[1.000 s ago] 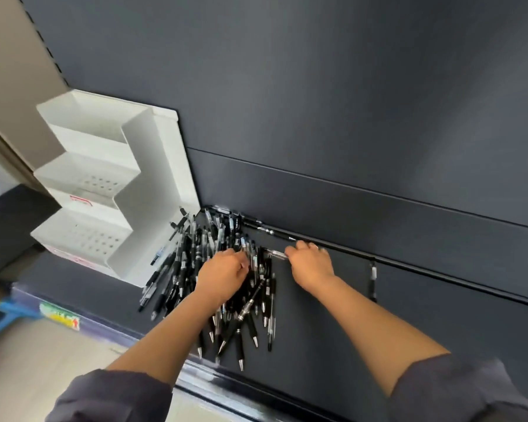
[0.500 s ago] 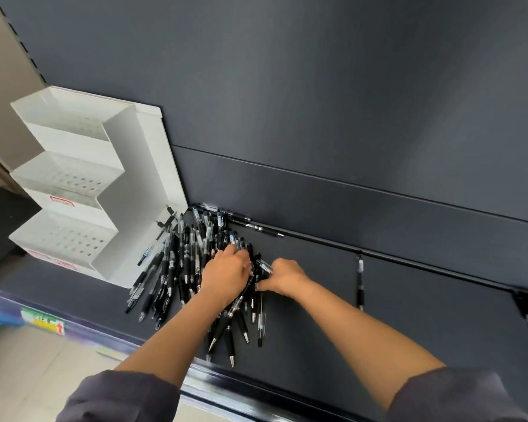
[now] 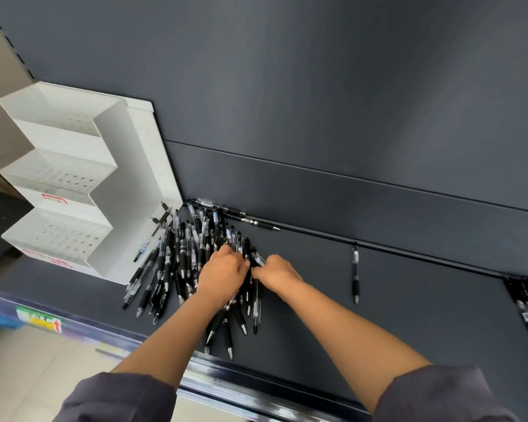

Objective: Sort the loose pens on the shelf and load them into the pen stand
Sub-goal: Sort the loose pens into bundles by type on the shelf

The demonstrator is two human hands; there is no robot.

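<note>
At frame centre a pen (image 3: 258,259) is pinched by the curled right hand (image 3: 276,273). The left hand (image 3: 223,274) is laid, fingers curled, on the pile of loose pens (image 3: 177,263); whether any is gripped cannot be told. The pile is spread on the dark shelf (image 3: 409,315), touching the white pen stand (image 3: 128,184) at the left.

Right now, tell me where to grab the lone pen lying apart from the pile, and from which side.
Pinch the lone pen across its black grip near the tip, probably from above with the right hand. It lies flat on the shelf, tip toward the front edge, nothing beside it.
</note>
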